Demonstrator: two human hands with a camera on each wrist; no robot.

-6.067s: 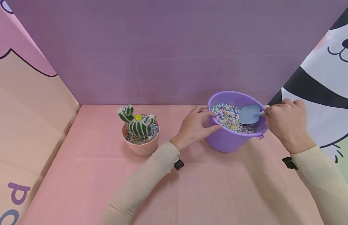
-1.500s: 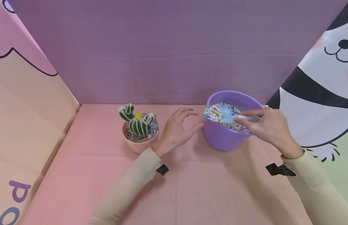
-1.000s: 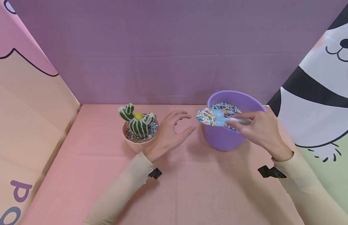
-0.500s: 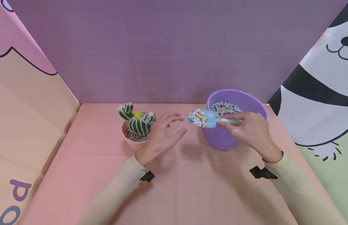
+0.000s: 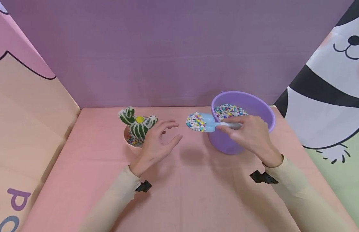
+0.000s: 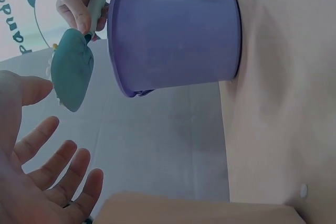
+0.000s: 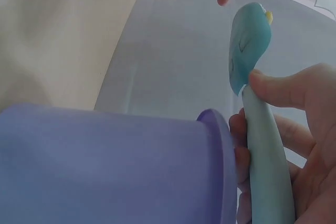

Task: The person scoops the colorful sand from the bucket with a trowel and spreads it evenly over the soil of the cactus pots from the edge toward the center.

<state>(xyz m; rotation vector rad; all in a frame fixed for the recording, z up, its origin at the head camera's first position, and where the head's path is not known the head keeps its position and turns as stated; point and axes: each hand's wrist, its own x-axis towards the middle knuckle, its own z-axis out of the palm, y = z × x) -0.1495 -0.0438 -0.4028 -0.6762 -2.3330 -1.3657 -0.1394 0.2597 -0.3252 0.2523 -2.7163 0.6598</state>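
Observation:
My right hand (image 5: pixel 250 133) grips the pale handle of a light blue toy shovel (image 5: pixel 209 122), its blade heaped with small coloured pebbles (image 5: pixel 196 121). The shovel is held level above the table, left of and overlapping the purple bucket (image 5: pixel 226 141), which is partly filled with more pebbles (image 5: pixel 229 111). Fingers spread and holding nothing, my left hand (image 5: pixel 156 141) is in front of the potted cactus (image 5: pixel 139 129), hiding part of its peach pot (image 5: pixel 134 149). In the left wrist view the underside of the shovel (image 6: pixel 72 72) shows beyond the left thumb.
A pink cloth covers the table (image 5: pixel 179 193). Behind stands a purple backdrop (image 5: pixel 173 58), with a panda-print panel (image 5: pixel 327 106) on the right and a beige panel (image 5: pixel 25 122) on the left. A small white bit (image 6: pixel 304 190) lies on the table.
The shovel has come up out of the bucket loaded with pebbles and moved left past the rim. My left hand has left the bucket rim and moved left to the cactus pot.

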